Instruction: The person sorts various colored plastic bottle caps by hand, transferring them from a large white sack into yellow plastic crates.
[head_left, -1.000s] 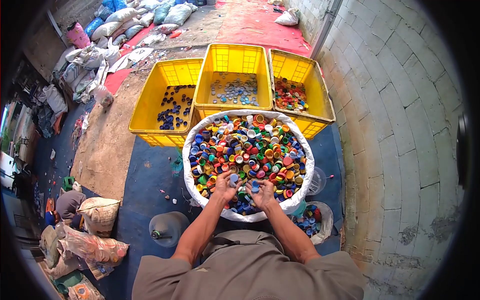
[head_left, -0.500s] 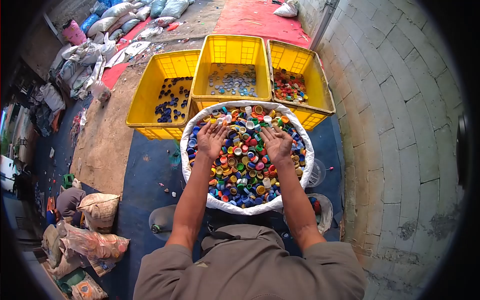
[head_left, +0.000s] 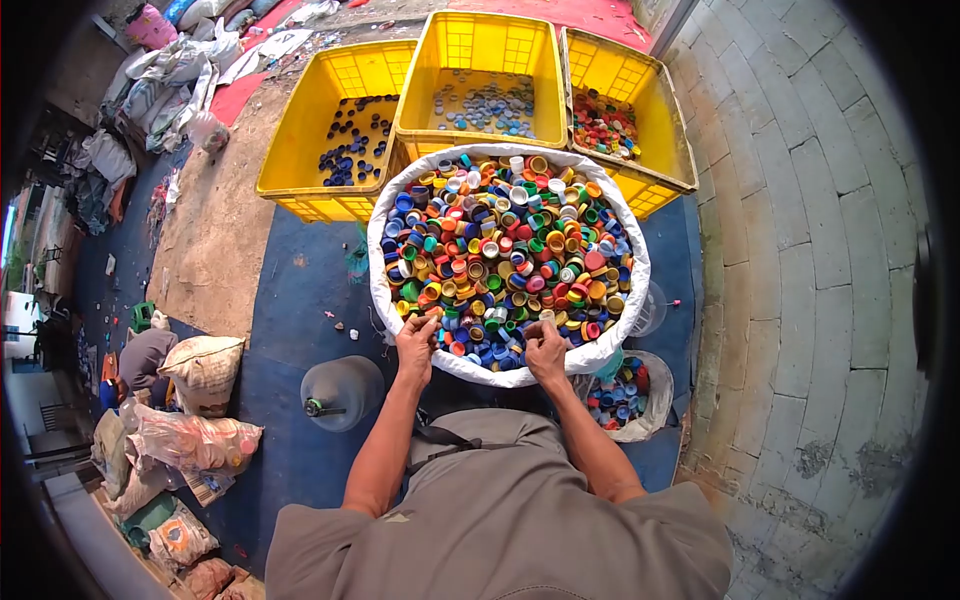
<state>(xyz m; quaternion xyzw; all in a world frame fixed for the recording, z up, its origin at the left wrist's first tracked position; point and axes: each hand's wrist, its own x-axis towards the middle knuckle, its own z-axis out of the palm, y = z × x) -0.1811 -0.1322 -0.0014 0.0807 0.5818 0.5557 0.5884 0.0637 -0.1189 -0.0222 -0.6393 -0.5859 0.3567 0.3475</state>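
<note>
A wide round container with a white cloth rim (head_left: 377, 262) stands in front of me, heaped with bottle caps (head_left: 500, 265) of many colours. My left hand (head_left: 416, 350) is over the near left part of the rim, its fingers closed beside an orange cap. My right hand (head_left: 546, 352) is over the near right part, also closed, with something small and pale at its fingertips. Whether either hand grips a cap is too small to tell.
Behind the container stand three yellow crates: the left crate (head_left: 278, 165) with dark blue caps, the middle crate (head_left: 550, 115) with pale blue ones, the right crate (head_left: 678, 150) with red and orange ones. A large clear bottle (head_left: 345, 392), a cap-filled bag (head_left: 655, 400) and a block wall (head_left: 800, 260) flank me.
Both hands have drawn back from the middle of the caps to the near rim. Open with palms up before, they are now closed. The view has tilted down.
</note>
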